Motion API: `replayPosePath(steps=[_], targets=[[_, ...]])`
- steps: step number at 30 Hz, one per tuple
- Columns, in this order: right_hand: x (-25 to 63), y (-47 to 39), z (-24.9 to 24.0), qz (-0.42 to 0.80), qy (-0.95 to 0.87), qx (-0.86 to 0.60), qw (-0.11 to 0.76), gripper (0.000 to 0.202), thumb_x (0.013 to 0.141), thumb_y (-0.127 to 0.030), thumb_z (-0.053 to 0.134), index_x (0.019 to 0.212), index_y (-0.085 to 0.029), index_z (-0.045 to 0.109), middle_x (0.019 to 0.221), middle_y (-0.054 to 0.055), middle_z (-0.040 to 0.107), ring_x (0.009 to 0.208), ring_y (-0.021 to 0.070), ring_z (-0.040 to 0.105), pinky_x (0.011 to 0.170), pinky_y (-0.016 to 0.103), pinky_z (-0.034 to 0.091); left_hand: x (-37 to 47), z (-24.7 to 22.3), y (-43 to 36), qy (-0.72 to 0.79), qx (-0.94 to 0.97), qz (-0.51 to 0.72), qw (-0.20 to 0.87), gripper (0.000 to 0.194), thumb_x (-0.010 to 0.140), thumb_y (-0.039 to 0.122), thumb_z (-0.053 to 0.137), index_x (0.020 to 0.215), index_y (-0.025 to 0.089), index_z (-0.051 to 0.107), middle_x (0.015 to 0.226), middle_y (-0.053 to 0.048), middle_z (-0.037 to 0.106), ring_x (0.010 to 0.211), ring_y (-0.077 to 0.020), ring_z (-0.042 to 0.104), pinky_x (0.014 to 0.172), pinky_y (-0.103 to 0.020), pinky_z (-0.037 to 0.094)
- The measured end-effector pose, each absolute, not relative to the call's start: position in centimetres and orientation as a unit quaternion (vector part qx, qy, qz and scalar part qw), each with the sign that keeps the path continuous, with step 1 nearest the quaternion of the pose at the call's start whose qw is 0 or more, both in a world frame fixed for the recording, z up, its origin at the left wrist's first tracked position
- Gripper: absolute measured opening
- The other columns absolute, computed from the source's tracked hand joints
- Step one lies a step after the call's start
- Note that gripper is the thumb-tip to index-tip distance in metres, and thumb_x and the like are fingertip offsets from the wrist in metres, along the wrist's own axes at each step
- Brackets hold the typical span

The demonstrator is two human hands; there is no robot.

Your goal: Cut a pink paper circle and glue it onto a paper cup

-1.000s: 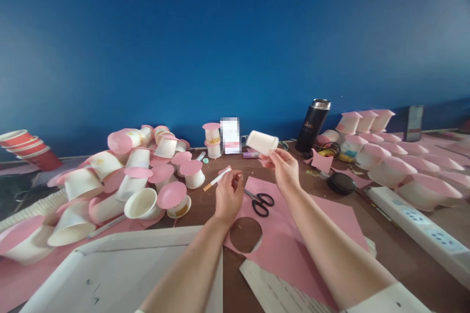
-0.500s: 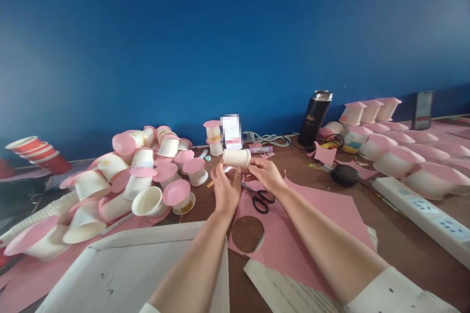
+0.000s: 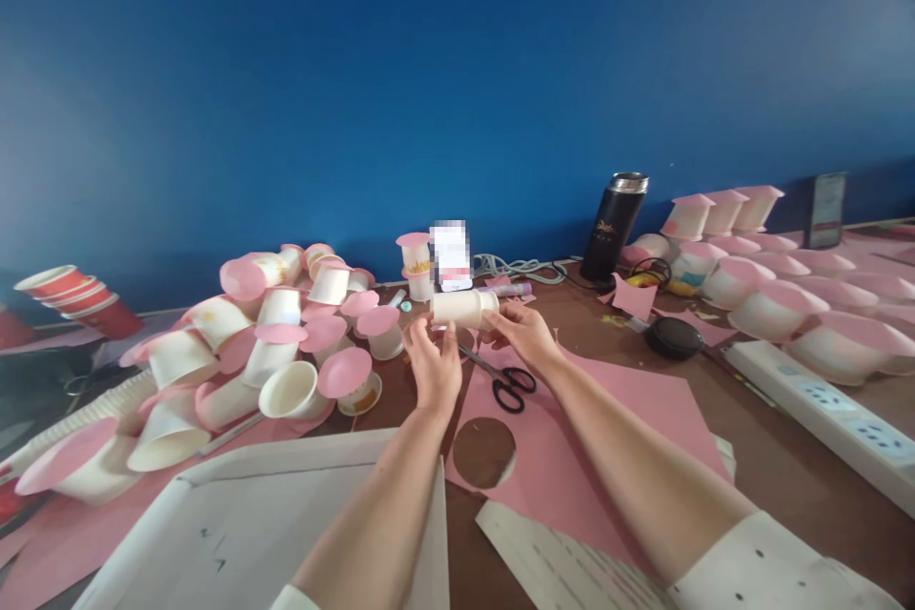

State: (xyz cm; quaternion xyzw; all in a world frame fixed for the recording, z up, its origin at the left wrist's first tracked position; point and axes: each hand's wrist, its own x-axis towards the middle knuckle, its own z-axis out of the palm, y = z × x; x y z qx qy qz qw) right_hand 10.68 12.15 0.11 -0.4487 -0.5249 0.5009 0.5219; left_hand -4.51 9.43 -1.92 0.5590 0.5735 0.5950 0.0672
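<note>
Above the brown table, white paper cups lie on their sides between my hands, one seemingly nested in another, with two rims showing at the right end. My left hand is closed around the left part from below. At the rim end, the fingers of my right hand pinch the other cup. Black-handled scissors rest just below my hands, on a sheet of pink paper that has a round hole cut in it.
Several white cups with pink paper discs crowd the left side. A phone stands in front, near a purple tube. Rightward are a black flask, a power strip and more pink-topped cups. Red cups lean far left.
The right cup has slid partly out of the left one, so the pair looks longer. My right hand moved slightly right, my left hand slightly left.
</note>
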Motion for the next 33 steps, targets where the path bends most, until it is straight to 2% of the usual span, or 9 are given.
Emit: replayPosePath(steps=[2,4,8,13,16,22,28,33], targets=[[10.8,12.2,-0.1,0.498,-0.52,-0.453,0.526,0.034,0.075,-0.049,0.067,0.078,-0.015,0.066,0.058,0.0,0.066,0.05,0.0103,0.061,0.048,0.019,0.05,-4.6,-1.6,9.4,0.565,0.552,0.611,0.054,0.021,0.087,0.033,0.054,0.101,0.017,0.053,0.102,-0.012,0.056,0.096,-0.0216,0.055,0.083,-0.037,0.049],[10.9,12.2,-0.2,0.497,-0.519,-0.449,0.531,0.035,0.075,-0.05,0.066,0.079,-0.015,0.067,0.055,0.0,0.064,0.048,0.0094,0.058,0.047,0.018,0.047,-4.6,-1.4,9.4,0.558,0.551,0.618,0.055,0.015,0.088,0.031,0.053,0.095,0.018,0.055,0.096,-0.009,0.057,0.089,-0.0193,0.056,0.076,-0.033,0.05],[11.0,12.4,-0.2,0.486,-0.499,-0.449,0.559,0.036,0.073,-0.05,0.068,0.074,-0.014,0.066,0.047,-0.003,0.058,0.042,0.0078,0.05,0.042,0.017,0.041,-4.6,-1.3,9.2,0.553,0.55,0.622,0.067,0.013,0.087,0.03,0.054,0.09,0.017,0.056,0.089,-0.007,0.057,0.078,-0.0161,0.056,0.069,-0.029,0.049],[12.6,13.8,-0.6,0.411,-0.327,-0.527,0.668,0.029,0.073,-0.045,0.064,0.077,-0.016,0.064,0.041,-0.007,0.048,0.034,0.0072,0.041,0.033,0.018,0.033,-4.5,-1.3,9.2,0.547,0.548,0.628,0.077,0.014,0.088,0.03,0.053,0.089,0.017,0.055,0.088,-0.006,0.055,0.077,-0.0157,0.056,0.068,-0.029,0.05],[14.1,15.0,-1.0,0.369,-0.226,-0.53,0.729,0.019,0.076,-0.036,0.06,0.075,-0.017,0.059,0.048,-0.006,0.051,0.038,0.0072,0.047,0.035,0.017,0.04,-4.3,-0.9,8.8,0.541,0.556,0.628,0.06,0.012,0.088,0.029,0.054,0.089,0.017,0.055,0.088,-0.007,0.055,0.08,-0.0158,0.056,0.07,-0.028,0.05],[15.6,16.0,-1.5,0.375,-0.171,-0.514,0.752,0.002,0.078,-0.019,0.05,0.079,-0.018,0.051,0.069,-0.003,0.055,0.057,0.0068,0.06,0.056,0.019,0.056,-3.9,0.2,7.6,0.498,0.611,0.615,0.021,0.01,0.089,0.027,0.053,0.091,0.017,0.054,0.088,-0.007,0.056,0.084,-0.0164,0.055,0.066,-0.025,0.048],[15.6,16.2,-1.9,0.359,-0.177,-0.534,0.745,0.014,0.073,-0.017,0.056,0.085,-0.018,0.049,0.077,-0.001,0.054,0.067,0.0095,0.063,0.067,0.024,0.06,-3.8,0.7,7.1,0.488,0.622,0.612,0.015,0.01,0.089,0.027,0.052,0.091,0.017,0.054,0.087,-0.007,0.056,0.082,-0.0158,0.054,0.065,-0.024,0.048],[16.2,16.3,-2.5,0.303,-0.215,-0.603,0.706,0.038,0.076,-0.022,0.052,0.113,-0.019,0.045,0.096,0.003,0.052,0.077,0.0119,0.064,0.066,0.025,0.058,-3.9,0.6,7.2,0.497,0.623,0.604,0.011,0.011,0.09,0.029,0.051,0.09,0.018,0.054,0.087,-0.007,0.056,0.081,-0.016,0.055,0.064,-0.025,0.048]])
